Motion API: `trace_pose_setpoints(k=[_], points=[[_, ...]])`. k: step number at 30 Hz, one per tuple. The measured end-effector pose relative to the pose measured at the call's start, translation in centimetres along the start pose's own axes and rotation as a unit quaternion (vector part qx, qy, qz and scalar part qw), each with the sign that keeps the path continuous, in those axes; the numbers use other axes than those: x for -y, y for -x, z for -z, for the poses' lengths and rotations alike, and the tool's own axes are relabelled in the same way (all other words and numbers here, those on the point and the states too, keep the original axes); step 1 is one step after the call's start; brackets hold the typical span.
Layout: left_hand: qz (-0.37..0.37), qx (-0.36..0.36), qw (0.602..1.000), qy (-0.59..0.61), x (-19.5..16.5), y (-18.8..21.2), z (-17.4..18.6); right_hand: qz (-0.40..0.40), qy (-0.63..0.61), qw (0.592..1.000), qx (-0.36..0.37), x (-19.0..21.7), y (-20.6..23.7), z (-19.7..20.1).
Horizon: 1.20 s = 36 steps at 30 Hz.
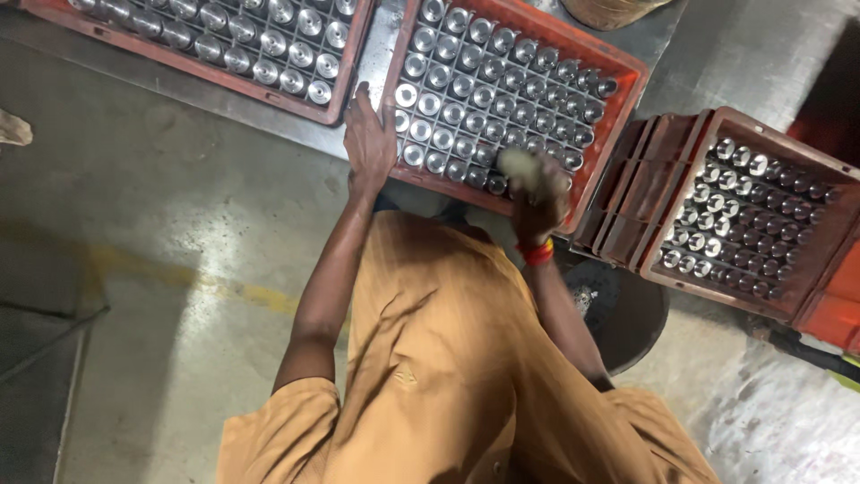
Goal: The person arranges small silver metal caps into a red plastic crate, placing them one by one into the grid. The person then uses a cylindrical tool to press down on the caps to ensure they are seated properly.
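Centre top of frame: red crate [627, 76] of upright metal cylinders [488, 90] on a grey table [381, 54]. Left hand [369, 139] lies flat, fingers spread, on the crate's near left corner, holding nothing; right hand [537, 199], red-banded wrist, has its grip closed around a pale cloth wad [521, 164] over the near row. Further filled crates: upper left [336, 103], right [824, 242].

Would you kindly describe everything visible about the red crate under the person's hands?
The red crate is plastic-looking, rectangular and open-topped, lying at a slant on a grey metal table. Rows of shiny metal cylinders stand upright inside. The left hand rests on its near-left rim; the right hand, holding a pale blurred wad, is at its near edge.
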<state>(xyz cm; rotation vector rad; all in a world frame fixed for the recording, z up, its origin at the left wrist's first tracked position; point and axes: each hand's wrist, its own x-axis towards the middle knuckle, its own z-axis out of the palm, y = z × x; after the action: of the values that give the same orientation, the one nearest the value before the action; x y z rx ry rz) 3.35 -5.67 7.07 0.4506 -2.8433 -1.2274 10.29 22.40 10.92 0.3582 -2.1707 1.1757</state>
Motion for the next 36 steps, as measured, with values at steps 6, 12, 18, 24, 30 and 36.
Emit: trace_pose_setpoints(k=[6,12,18,24,30,36], points=[[0.027,-0.008,0.999,0.034,0.3,-0.1,0.4,0.002,-0.026,0.993,0.118,2.6,0.1,-1.6],[0.0,-0.037,0.998,0.046,1.1,-0.2,0.0,0.118,0.082,0.96,0.24,3.3,-0.4,-3.7],[0.018,-0.023,0.999,0.03,1.8,-0.5,-0.5,0.047,0.004,0.998,0.033,1.4,-2.7,-4.6],[-0.013,-0.026,0.999,0.029,2.3,-0.9,-0.8,-0.023,0.005,0.998,0.059,0.7,-5.4,-5.4],[-0.026,-0.045,0.998,0.04,2.0,-1.1,-0.5,0.032,0.058,0.98,0.185,-1.2,-8.1,-6.4],[-0.02,-0.029,0.998,0.046,1.8,-1.4,-0.2,-0.033,0.071,0.994,0.077,-2.8,-6.5,-3.8]])
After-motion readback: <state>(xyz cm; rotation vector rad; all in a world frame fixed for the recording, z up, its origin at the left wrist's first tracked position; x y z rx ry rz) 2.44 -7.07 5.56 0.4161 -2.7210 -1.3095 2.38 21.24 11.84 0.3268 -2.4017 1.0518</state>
